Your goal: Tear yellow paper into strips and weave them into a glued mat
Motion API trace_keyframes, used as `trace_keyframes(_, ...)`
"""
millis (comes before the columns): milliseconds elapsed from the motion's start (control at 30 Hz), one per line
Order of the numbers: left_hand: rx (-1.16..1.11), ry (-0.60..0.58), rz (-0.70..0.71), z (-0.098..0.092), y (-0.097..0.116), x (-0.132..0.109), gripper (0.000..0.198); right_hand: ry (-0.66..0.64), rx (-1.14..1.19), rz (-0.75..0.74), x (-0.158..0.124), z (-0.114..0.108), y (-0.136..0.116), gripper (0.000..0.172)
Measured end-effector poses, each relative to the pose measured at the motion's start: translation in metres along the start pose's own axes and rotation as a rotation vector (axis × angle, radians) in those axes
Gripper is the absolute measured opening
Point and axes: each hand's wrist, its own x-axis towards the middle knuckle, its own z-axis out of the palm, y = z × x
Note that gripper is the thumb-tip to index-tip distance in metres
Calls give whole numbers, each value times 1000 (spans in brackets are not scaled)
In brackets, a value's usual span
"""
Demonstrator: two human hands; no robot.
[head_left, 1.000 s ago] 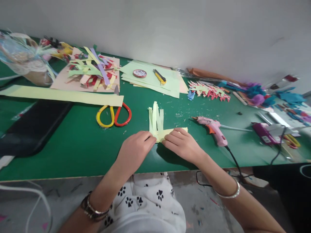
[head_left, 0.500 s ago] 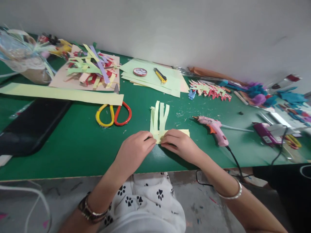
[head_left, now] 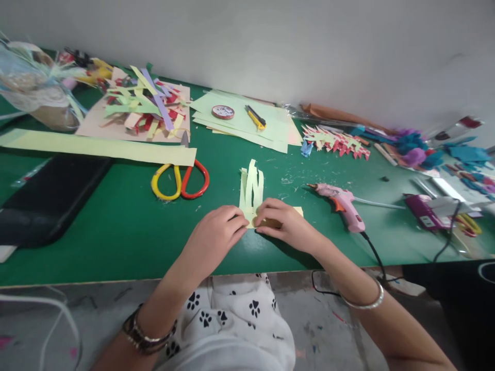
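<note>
A pale green-yellow paper piece lies near the table's front edge, its narrow strips fanning up and away from a crosswise band. My left hand pinches the band's lower left part between thumb and fingers. Close beside it, my right hand is closed on the same band, thumb below and fingers curled above. The band's right end shows past the right knuckles; the fingers cover its middle. Scissors with one yellow and one red handle lie to the left. On the right rests a pink glue gun.
A long pale yellow paper strip crosses the scissors and a black phone-like slab. Behind are paper scraps, green sheets with a tape roll and a yellow cutter, and a red-and-white fringed paper piece.
The upright paper strips have drawn closer together and lean inward. My right hand's fingers have risen slightly and curled more over the band; my left hand has barely moved.
</note>
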Motion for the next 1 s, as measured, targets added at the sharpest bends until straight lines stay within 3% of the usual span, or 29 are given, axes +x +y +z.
trace_keyframes(800,5,-21,-12,-1,-1,1,19,-62,148,132,5,-4,-3,5)
trace_keyframes(1000,125,20,-41,0,-1,0,23,-40,201,147,5,-4,0,4)
